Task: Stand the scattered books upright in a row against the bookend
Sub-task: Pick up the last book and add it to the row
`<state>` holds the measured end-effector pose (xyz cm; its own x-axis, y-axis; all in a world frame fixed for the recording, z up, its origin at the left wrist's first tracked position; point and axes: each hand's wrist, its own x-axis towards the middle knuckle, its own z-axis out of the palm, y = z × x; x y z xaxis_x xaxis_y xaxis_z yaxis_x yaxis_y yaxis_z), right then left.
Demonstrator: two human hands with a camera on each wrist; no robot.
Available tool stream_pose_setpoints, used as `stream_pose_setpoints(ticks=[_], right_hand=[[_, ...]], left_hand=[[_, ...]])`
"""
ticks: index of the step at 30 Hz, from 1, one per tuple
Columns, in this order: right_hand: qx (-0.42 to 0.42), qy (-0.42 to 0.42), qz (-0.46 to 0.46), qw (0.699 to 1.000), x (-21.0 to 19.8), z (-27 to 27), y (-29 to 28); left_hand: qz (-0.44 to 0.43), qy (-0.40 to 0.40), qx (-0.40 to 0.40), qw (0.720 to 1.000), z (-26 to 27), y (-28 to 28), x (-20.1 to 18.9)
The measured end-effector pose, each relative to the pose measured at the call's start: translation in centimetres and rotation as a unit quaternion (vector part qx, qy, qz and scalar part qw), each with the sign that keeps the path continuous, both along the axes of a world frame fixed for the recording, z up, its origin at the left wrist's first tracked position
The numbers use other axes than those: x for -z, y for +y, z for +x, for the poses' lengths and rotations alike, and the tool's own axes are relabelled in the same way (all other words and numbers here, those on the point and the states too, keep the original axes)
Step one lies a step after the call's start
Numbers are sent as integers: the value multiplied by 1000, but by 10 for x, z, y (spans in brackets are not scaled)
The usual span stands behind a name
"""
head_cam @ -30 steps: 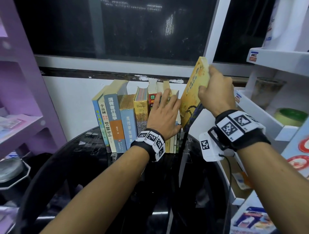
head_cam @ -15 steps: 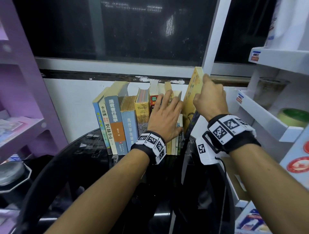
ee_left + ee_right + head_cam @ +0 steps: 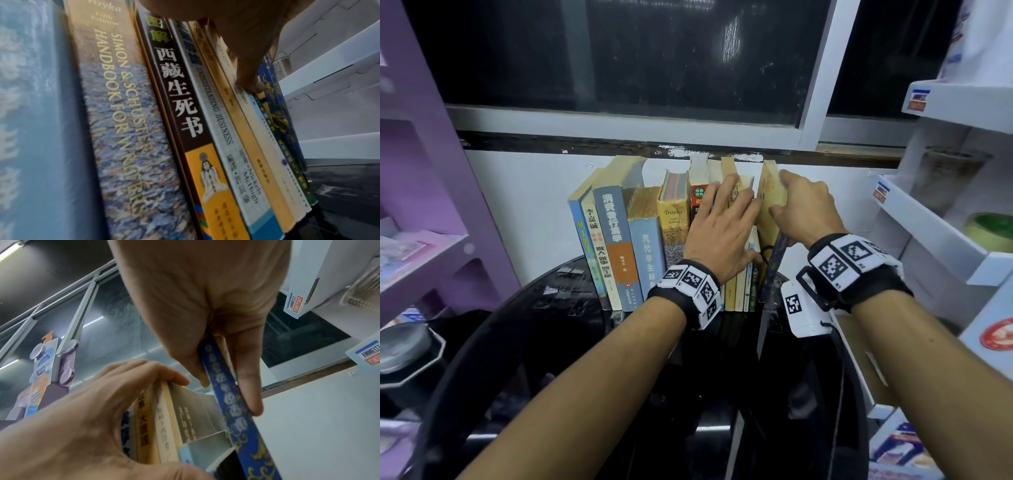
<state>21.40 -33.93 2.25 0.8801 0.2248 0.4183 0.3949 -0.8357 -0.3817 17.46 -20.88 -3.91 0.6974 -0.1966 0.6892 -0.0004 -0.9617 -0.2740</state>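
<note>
A row of upright books stands on the black round table against the white wall. My left hand lies flat on the spines at the row's right part, fingers straight, thumb pressing the thin books. My right hand grips a yellow book with a blue patterned spine at the row's right end. It stands nearly upright, touching the neighbouring books. The right wrist view shows thumb and fingers pinching that blue spine. No bookend shows plainly.
A purple shelf unit stands close on the left. White shelves with a green tape roll and a glass jar crowd the right. A dark window is behind. A lidded container sits low at the left.
My right hand has brought the yellow book down from a raised, tilted position to stand against the row's right end. The left hand has stayed on the spines.
</note>
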Motion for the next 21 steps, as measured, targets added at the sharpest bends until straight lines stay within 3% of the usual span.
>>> stream_pose_setpoints(ticks=[21], right_hand=[[-35,69,-62,995,12,13,4]], left_hand=[[-1,-18,11,1000,2,0,3]])
